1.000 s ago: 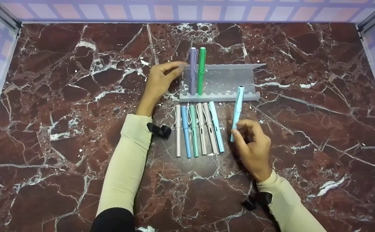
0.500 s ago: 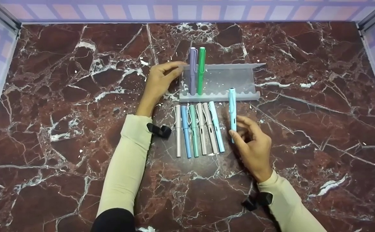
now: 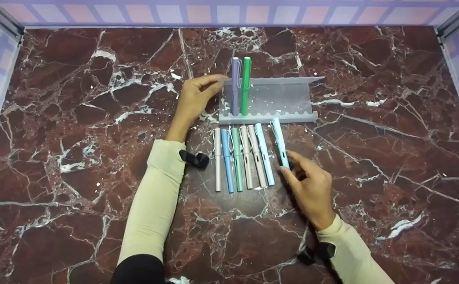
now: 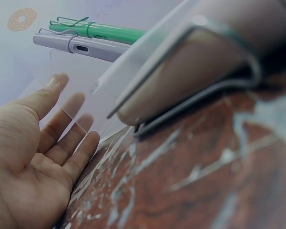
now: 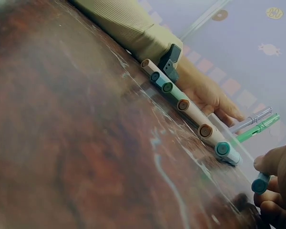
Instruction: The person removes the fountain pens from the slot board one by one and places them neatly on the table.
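Observation:
My right hand (image 3: 310, 185) pinches a light blue pen (image 3: 280, 142) near its lower end, thumb against fingers. The pen leans left, clip end toward the rack; the right wrist view shows its round end (image 5: 260, 185). At the left end of a clear plastic pen rack (image 3: 280, 96), my left hand (image 3: 196, 96) holds the upper corner between thumb and fingers; some fingers show through the plastic in the left wrist view. A purple pen (image 3: 235, 86) and a green pen (image 3: 246, 86) stand in the rack's left slots.
In front of the rack lies a row of several pens: a pale one (image 3: 217, 161), a blue one (image 3: 227, 161), a green one (image 3: 237, 161), two more pale ones and a light blue one (image 3: 265, 156). Patterned walls (image 3: 221, 14) border the dark red marbled table (image 3: 95, 118).
The light blue pen in my right hand has turned and tipped lower, its clip end swinging left toward the row. My left hand and the rack stay in place.

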Available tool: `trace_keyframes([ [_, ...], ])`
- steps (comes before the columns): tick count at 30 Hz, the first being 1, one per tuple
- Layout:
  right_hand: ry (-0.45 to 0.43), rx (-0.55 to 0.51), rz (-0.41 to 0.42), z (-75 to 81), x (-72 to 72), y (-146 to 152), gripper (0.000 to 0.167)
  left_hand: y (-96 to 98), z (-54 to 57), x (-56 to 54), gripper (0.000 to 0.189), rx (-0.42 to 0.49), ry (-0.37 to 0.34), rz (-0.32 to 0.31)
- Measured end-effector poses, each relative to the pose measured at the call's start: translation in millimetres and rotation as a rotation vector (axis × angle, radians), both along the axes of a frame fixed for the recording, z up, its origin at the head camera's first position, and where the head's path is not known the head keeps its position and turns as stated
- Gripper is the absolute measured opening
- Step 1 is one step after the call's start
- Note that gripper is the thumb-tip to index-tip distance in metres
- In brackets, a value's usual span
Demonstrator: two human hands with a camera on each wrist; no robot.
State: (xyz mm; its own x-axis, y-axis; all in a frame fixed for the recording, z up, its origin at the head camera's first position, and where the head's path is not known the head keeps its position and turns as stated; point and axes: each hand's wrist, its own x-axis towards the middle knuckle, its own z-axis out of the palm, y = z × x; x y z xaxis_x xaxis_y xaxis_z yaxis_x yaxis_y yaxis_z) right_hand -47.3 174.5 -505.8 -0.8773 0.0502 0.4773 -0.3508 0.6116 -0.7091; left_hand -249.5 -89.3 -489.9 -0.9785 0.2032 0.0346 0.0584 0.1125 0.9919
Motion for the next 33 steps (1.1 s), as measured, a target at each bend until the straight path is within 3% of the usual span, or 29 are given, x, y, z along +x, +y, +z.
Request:
trace_keyframes([
  [15, 0.02, 0.157, -0.009, -0.7, -5.6, -1.5, 0.03, 0.2, -1.4, -0.4, 0.021, -0.009, 0.013, 0.01],
  [26, 0.037, 0.119, 0.049, -2.5, -8.2, -3.0, 0.028, 2.1, 18.2, 11.8, 0.019, 0.016, -0.005, 0.0],
  [33, -0.027, 0.117, 0.043, -1.8, -8.4, -1.9, 0.024, 0.9, 4.5, 3.8, 0.021, 0.0, -0.019, 0.007],
])
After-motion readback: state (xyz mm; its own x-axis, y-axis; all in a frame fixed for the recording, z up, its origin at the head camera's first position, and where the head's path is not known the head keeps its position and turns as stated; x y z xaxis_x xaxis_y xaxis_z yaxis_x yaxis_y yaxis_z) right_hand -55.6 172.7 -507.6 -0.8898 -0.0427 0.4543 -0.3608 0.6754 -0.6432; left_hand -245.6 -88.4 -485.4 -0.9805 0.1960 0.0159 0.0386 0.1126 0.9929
